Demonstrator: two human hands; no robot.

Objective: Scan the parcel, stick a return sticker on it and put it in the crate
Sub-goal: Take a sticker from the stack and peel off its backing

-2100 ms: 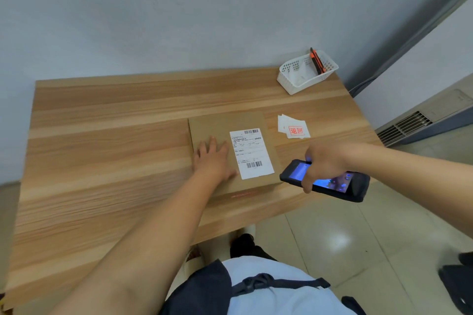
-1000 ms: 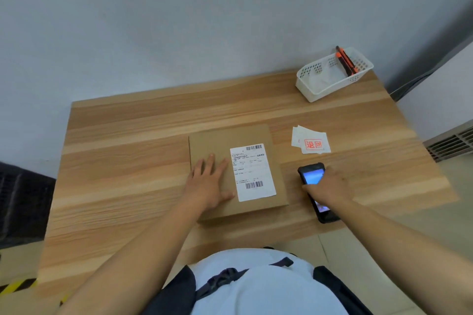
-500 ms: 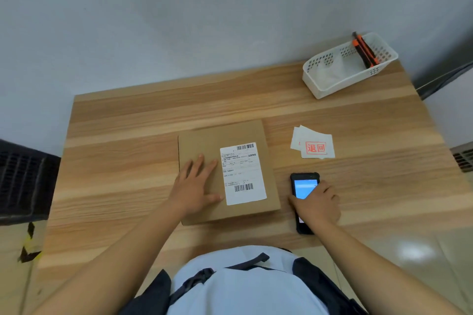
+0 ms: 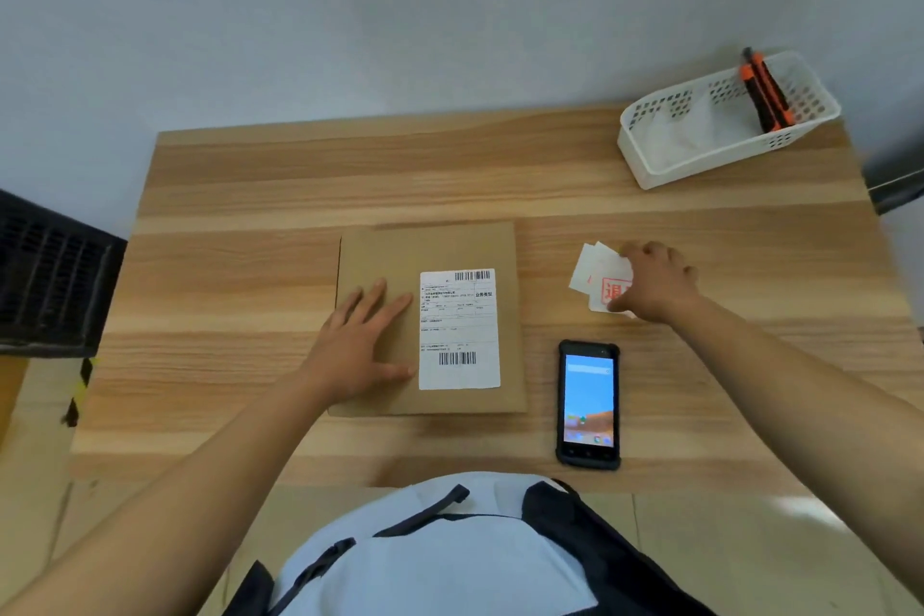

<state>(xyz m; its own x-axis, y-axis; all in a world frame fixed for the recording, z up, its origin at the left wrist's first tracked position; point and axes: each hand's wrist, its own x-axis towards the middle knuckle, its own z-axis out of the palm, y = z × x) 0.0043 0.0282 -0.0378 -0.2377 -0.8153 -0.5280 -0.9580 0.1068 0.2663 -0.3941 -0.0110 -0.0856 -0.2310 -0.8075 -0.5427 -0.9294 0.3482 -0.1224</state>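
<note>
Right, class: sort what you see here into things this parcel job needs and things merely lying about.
Part of the job:
parcel under the left hand
shipping label
handheld scanner, lying on the table
return stickers under the right hand
dark crate at the left edge, probably

Just lying about:
white basket
orange-and-black tool in it

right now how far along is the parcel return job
Scanning looks finished: the handheld scanner lies on the table, screen lit. In hand: the right hand is on the return stickers while the left hand rests flat on the parcel. Left: no return sticker shows on the parcel yet, and it still needs crating.
</note>
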